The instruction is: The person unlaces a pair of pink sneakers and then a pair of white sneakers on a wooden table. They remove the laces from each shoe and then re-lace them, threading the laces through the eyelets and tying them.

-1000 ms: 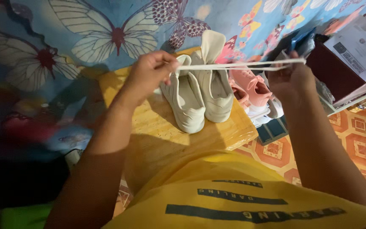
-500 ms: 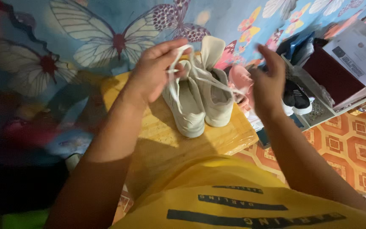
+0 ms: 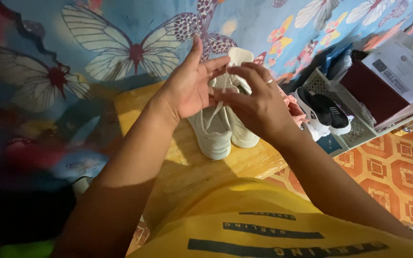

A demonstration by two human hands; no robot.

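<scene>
**Both hands meet on a flat lace above a pair of pale shoes**

Head view. Left hand and right hand are together, fingertips touching over the white shoelace, a flat woven strip. The left hand is half open, thumb raised, palm turned toward the right; the right hand's fingers curl over the lace and pinch it. A plain ring sits on one right finger. A loop of the lace hangs slack down onto the shoes.

The pair of cream shoes stands side by side near the far right corner of the worktop, toes toward the near edge; matte uppers, rounded toes, one tall tongue upright behind the hands. The worktop is yellowish wood with visible grain and a glossy film at its right edge.

Beyond the right edge: a white lattice basket holding black-and-white sneakers, pink shoes partly hidden. Behind, a butterfly-printed cloth. Orange patterned floor tiles at right.
</scene>
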